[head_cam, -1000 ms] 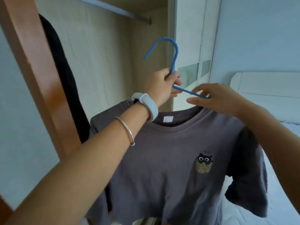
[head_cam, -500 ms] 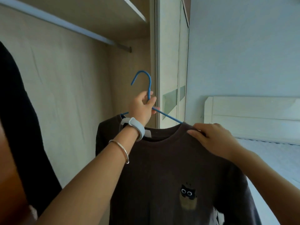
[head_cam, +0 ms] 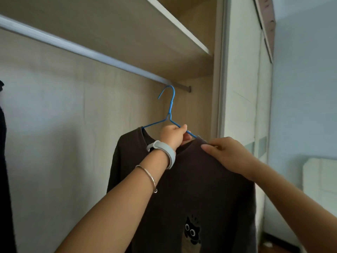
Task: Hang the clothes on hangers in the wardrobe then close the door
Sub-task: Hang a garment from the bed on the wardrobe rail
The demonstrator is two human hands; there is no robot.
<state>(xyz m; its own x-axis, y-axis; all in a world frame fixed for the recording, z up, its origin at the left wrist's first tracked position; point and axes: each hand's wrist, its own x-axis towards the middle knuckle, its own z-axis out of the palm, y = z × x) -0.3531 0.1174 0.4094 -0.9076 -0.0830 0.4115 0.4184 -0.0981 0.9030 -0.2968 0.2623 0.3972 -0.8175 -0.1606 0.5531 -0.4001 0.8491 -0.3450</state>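
Nearest the camera, left hand (head_cam: pixel 172 135): grip closed round the hanger (head_cam: pixel 170 110) arm, just beside the collar. Right hand (head_cam: pixel 228 154): grip pinching the shirt (head_cam: pixel 200 189) at the shoulder. Shirt is seated on the hanger, so dressing looks done. Hook is up at the rail (head_cam: pixel 91 52); whether it has caught, cannot tell. Left to do, by my reading: seat hook, release, close the door (head_cam: pixel 242 88), standing aside at right.

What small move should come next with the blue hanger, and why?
Probably lift the blue hanger and drop its hook over the rail. The left hand grips the hanger wire at the collar, the right hand holds the shirt by the shoulder, and the hook seems under the rail, not yet over it.
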